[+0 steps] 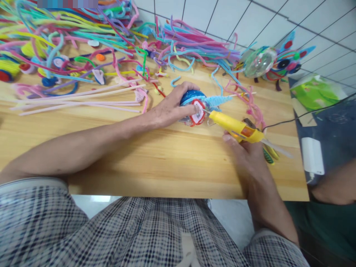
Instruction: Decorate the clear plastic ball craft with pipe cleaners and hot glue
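Observation:
My left hand (175, 105) is wrapped round a small blue craft figure (191, 95) with light blue pointed pieces on its right side. A white and red oval piece (198, 113) faces me on its front, with a finger of that hand on it. In my right hand (246, 150) is a yellow hot glue gun (236, 126), its fingers closed round the handle. The metal nozzle points left and meets or nearly touches the oval piece's right edge. A clear glue stick (278, 148) sticks out of the gun's back.
Heaps of coloured pipe cleaners (194, 40) lie along the back. Pale thin sticks (83, 102) rest at left. Another craft figure with a clear bottle body (260, 61) stands back right. A black cord (292, 120) runs right from the gun, toward another person's arm (338, 183).

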Tool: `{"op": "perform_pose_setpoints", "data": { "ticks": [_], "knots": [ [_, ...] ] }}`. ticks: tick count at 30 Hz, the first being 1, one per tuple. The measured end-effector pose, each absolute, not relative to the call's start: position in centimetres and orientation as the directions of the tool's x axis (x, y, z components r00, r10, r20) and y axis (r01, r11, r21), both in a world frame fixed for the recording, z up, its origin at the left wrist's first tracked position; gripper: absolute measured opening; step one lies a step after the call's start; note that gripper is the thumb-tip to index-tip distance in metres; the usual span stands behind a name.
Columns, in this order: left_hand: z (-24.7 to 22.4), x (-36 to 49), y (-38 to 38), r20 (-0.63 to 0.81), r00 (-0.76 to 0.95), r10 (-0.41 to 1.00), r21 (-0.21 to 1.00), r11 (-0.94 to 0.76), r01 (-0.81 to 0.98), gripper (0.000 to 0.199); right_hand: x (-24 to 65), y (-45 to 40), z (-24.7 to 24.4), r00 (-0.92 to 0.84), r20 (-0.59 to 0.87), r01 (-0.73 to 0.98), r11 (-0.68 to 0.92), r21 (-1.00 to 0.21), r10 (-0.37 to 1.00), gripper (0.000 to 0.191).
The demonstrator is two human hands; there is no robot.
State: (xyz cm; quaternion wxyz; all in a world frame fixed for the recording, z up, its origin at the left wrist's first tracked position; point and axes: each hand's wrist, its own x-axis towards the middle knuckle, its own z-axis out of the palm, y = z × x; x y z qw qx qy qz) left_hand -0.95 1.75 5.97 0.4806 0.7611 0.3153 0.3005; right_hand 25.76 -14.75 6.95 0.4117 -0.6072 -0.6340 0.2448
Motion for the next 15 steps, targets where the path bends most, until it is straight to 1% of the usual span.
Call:
{"op": "perform_pose_setpoints", "data": {
  "ticks": [7,15],
  "knots": [
    [6.10,-0.99,1.66,0.139,0.619,0.773,0.937,-0.304,0.170,0.058,25.73,-14.48,6.81,0.038,0.242,0.616,0.168,-0.769,0.969,0.018],
    [6.19,-0.90,1.60,0.138,0.610,0.780,0.931,-0.312,0.190,0.056,25.79,-15.30,6.66,0.093,0.210,0.619,0.109,-0.778,0.973,0.020]
  ]
}}
